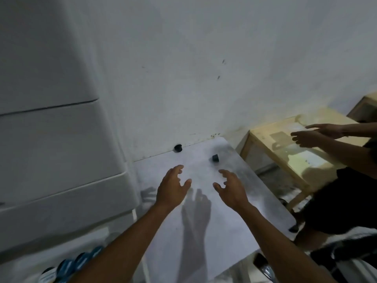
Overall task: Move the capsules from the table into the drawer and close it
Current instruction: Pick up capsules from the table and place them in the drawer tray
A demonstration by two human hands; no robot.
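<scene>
Two small dark capsules lie on the white table (214, 221). One capsule (178, 148) rests at the far edge against the wall. The other capsule (215, 158) sits further right, just beyond my right hand (231, 187). My left hand (173, 185) hovers over the table's middle, fingers spread, holding nothing. My right hand is likewise open and empty, its fingertips a short way short of the nearer capsule. At the lower left, an open white drawer (30, 262) holds several round blue-lidded capsules (67, 266).
A large white cabinet (51, 139) stands at the left, tight beside the table. A pale wooden stand (289, 152) is at the right. Another person's hands (312, 133) reach over it, and their dark clothing (346, 201) fills the right edge.
</scene>
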